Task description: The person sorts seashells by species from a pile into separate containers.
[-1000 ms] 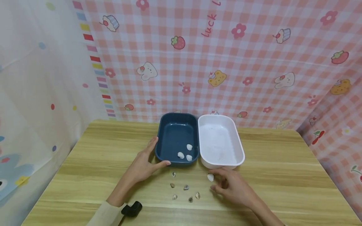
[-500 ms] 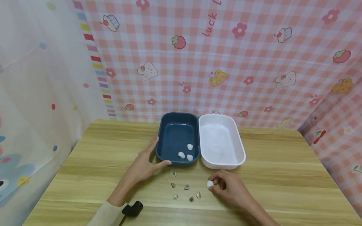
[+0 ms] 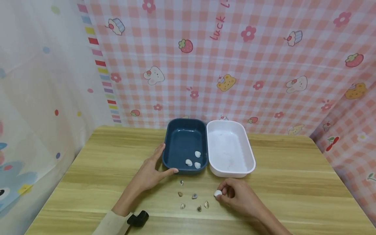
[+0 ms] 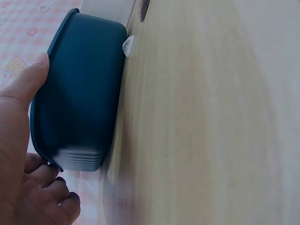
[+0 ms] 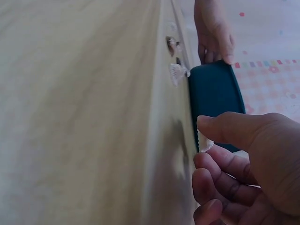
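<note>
My right hand [image 3: 224, 193] pinches a small white shell [image 3: 217, 193] between thumb and fingers, just above the wooden table [image 3: 293, 182] in front of the white tray [image 3: 248, 153]. In the right wrist view the white shell [image 5: 204, 139] shows under my thumb. My left hand [image 3: 160, 164] rests against the near-left corner of the dark blue tray [image 3: 183, 122], thumb along its front wall and fingers along its left side. Three white shells [image 3: 194, 160] lie in the blue tray. The left wrist view has my left hand [image 4: 28, 131] on the blue tray [image 4: 79, 93].
Several small brownish and grey shells [image 3: 194, 196] lie scattered on the table between my hands. The white tray holds no shells. A black wrist device [image 3: 138, 218] sits on my left forearm. Patterned cloth walls [image 3: 235, 65] close the table at back and sides.
My right hand closed on the white shell that lay before the white tray, lifted it and drew it slightly nearer. The left hand stayed on the blue tray.
</note>
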`<state>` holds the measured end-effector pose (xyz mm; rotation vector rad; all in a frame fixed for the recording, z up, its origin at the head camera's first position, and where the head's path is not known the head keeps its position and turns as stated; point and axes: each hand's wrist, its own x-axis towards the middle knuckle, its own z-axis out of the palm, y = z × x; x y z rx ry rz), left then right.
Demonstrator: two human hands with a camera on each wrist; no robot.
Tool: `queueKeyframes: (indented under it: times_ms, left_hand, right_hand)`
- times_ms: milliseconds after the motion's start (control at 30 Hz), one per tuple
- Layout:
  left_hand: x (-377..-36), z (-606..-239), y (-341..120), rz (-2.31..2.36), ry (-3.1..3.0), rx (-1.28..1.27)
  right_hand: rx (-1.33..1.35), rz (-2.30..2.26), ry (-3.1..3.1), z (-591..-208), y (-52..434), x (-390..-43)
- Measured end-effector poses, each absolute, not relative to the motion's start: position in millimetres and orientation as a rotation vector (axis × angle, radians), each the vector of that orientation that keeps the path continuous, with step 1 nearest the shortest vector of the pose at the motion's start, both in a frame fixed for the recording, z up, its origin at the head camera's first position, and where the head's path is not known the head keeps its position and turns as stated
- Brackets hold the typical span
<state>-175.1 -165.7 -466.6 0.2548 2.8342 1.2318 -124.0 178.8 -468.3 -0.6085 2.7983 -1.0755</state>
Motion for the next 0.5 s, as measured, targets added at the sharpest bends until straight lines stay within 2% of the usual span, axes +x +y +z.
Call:
queueKeyframes:
  times_ms: [500]
  left_hand:
    - [-176, -468, -166, 1.237, 2.828, 0.258]
  right_hand:
    - [-0.792, -1.158, 2.764, -444, 164, -127]
